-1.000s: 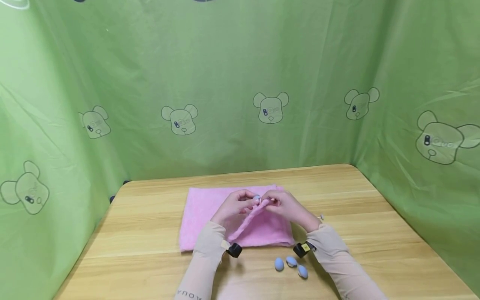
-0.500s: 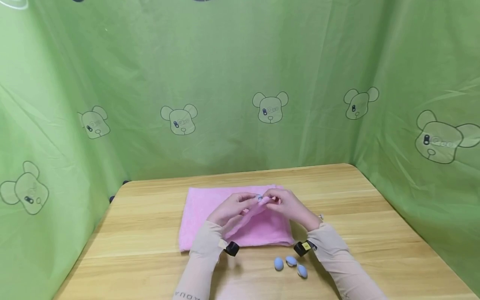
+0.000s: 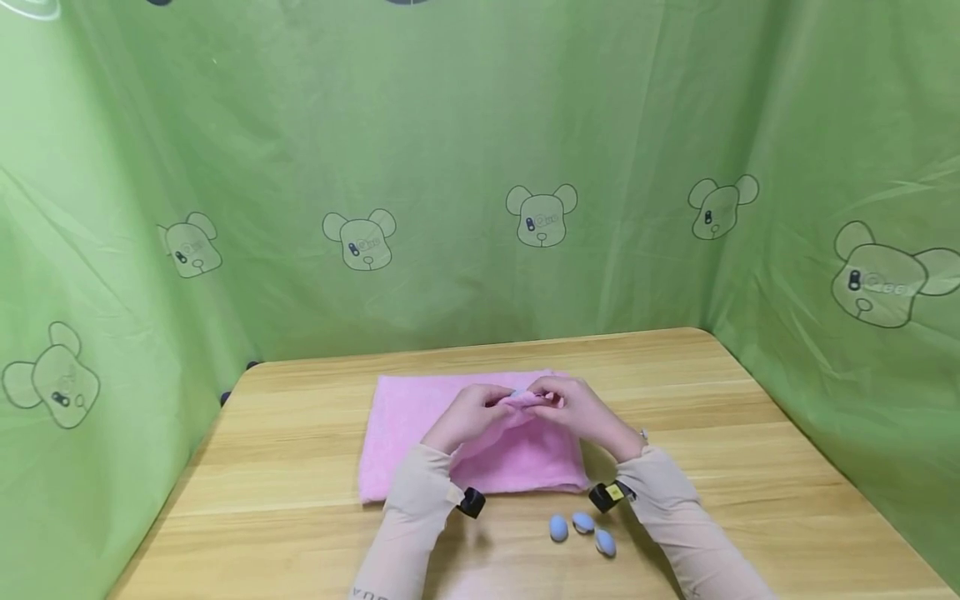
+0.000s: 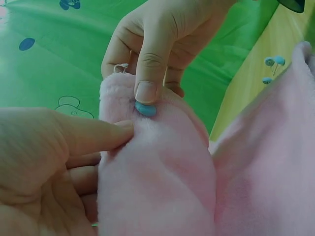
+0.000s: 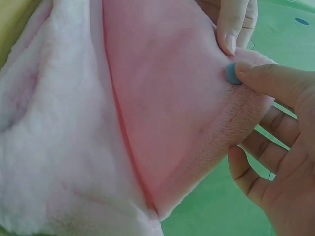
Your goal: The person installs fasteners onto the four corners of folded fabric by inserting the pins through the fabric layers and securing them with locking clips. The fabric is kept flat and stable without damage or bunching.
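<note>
A pink plush cloth (image 3: 401, 425) lies folded on the table, its near corner lifted between both hands. With thumb and fingers, my left hand (image 3: 467, 414) pinches the raised cloth near its edge. My right hand (image 3: 576, 412) pinches the same corner, thumb in front and fingers behind. Under the right thumb sits a small blue-capped pin (image 4: 145, 108), its cap against the fabric; the right wrist view shows that blue cap (image 5: 233, 73) by the thumb tip. Any shaft is hidden in the cloth. A thin white loop (image 4: 121, 67) sticks up at the corner.
Three more blue-capped pieces (image 3: 582, 523) lie on the wooden table (image 3: 712, 433) near the front, between the forearms. A small pin (image 3: 643, 434) lies partly hidden beside the right wrist. Green curtains (image 3: 450, 292) surround the table's back and sides.
The lifted cloth edge has turned and flattened between the hands, now covering most of the blue cap in the head view. The left hand has shifted slightly; the loose pieces stay put.
</note>
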`<state>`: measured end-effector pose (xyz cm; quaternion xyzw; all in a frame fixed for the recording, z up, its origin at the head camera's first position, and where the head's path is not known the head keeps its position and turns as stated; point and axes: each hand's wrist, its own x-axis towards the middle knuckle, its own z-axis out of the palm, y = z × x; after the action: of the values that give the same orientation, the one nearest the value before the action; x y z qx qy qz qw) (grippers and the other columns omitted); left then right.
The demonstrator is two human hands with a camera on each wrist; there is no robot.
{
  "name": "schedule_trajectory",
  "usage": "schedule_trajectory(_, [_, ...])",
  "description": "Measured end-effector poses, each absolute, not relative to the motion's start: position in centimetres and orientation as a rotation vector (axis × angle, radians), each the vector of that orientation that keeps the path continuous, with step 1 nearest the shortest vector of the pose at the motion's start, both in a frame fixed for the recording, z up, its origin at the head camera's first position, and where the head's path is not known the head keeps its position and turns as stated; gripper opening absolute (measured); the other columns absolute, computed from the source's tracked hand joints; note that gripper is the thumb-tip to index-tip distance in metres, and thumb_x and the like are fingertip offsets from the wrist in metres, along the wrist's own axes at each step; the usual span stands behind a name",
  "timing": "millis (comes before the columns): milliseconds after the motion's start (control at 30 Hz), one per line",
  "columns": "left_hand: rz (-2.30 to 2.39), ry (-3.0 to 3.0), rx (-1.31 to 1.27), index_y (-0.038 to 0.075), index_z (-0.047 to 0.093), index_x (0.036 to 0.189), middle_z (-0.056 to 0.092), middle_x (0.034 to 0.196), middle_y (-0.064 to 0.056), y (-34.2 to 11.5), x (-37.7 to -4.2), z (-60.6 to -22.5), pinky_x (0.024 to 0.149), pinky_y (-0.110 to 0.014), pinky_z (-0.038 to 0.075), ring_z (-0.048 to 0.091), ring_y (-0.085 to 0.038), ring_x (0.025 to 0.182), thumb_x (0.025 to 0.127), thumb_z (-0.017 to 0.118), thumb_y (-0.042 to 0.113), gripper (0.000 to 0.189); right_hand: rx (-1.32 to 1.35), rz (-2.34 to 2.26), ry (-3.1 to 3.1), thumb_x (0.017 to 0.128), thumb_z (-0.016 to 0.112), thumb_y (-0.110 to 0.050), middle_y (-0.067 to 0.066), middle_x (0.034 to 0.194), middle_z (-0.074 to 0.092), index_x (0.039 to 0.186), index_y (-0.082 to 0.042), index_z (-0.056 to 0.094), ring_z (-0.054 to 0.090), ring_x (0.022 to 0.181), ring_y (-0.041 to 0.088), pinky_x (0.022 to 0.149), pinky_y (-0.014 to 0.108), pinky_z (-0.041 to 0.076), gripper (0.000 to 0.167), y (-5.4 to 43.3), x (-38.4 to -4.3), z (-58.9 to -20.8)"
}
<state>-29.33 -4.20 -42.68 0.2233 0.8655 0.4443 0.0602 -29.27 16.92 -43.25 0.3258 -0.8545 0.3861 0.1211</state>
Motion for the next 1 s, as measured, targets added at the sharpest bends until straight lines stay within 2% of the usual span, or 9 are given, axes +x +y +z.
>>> schedule_trajectory(133, [1.339,2.645,0.632,0.023,0.076,0.104,0.074,0.097,0.005,-4.3,-29.1,-42.8,0.091,-0.034,0.05,0.064,-0.011,0.09,0.096,0.06,0.03,0.019,0.955,1.125,-2.498,0.08,0.076,-0.009,-0.002,0.085,0.067,0.096,-0.012,0.071,0.054,0.076,0.002,0.067,0.026,0.052,0.016,17.0,-29.3,-43.4])
schedule_trajectory(267, [1.347,2.65,0.568,0.027,0.076,0.095,0.072,0.088,0.007,-4.4,-29.0,-42.9,0.085,-0.032,0.049,0.061,-0.01,0.081,0.096,0.059,0.033,0.019,0.94,1.146,-2.501,0.081,0.076,-0.012,0.001,0.088,0.069,0.098,-0.01,0.071,0.058,0.078,0.007,0.068,0.026,0.053,0.018,17.0,-29.3,-43.2])
schedule_trajectory(467, [1.435,2.667,0.489,0.015,0.076,0.094,0.074,0.095,-0.002,-5.3,-29.9,-43.0,0.091,-0.038,0.05,0.064,-0.016,0.09,0.096,0.06,0.027,0.02,0.816,1.159,-2.523,0.085,0.073,-0.014,0.004,0.1,0.072,0.105,-0.011,0.07,0.062,0.088,0.017,0.075,0.028,0.052,0.02,17.7,-29.2,-42.3])
schedule_trajectory(533, [1.472,2.673,0.468,0.011,0.075,0.092,0.074,0.094,-0.005,-5.9,-30.2,-43.0,0.086,-0.035,0.051,0.064,-0.015,0.086,0.095,0.061,0.026,0.021,0.777,1.144,-2.515,0.086,0.072,-0.014,0.005,0.103,0.073,0.106,-0.01,0.069,0.063,0.091,0.019,0.077,0.031,0.052,0.02,18.1,-29.2,-41.9])
schedule_trajectory(633, [1.516,2.677,0.409,0.007,0.072,0.086,0.069,0.084,-0.006,-6.8,-30.6,-43.1,0.074,-0.03,0.049,0.058,-0.013,0.076,0.095,0.061,0.028,0.025,0.746,1.134,-2.479,0.087,0.072,-0.013,0.007,0.103,0.073,0.105,-0.008,0.07,0.064,0.091,0.021,0.078,0.036,0.054,0.019,18.9,-29.2,-41.3])
schedule_trajectory(733, [1.53,2.688,0.324,0.005,0.068,0.083,0.063,0.076,-0.004,-7.9,-31.0,-43.3,0.068,-0.026,0.045,0.053,-0.013,0.071,0.097,0.059,0.029,0.029,0.714,1.131,-2.443,0.087,0.072,-0.012,0.007,0.1,0.073,0.103,-0.007,0.07,0.063,0.088,0.018,0.077,0.035,0.054,0.017,19.7,-29.2,-40.8])
schedule_trajectory(833, [1.529,2.694,0.23,0.007,0.064,0.075,0.056,0.069,-0.001,-8.8,-31.3,-43.8,0.066,-0.025,0.043,0.05,-0.013,0.068,0.098,0.057,0.026,0.031,0.669,1.146,-2.434,0.088,0.071,-0.012,0.008,0.101,0.073,0.103,-0.007,0.071,0.062,0.086,0.01,0.076,0.026,0.052,0.016,20.5,-29.4,-40.7])
schedule_trajectory(1000, [1.409,2.74,0.161,0.014,0.041,0.058,0.038,0.057,0.002,-9.9,-31.7,-44.6,0.058,-0.024,0.037,0.04,-0.013,0.059,0.098,0.051,0.017,0.042,0.606,1.177,-2.444,0.09,0.069,-0.015,0.01,0.103,0.072,0.104,-0.006,0.07,0.057,0.084,-0.001,0.075,0.018,0.049,0.017,21.6,-29.7,-40.6])
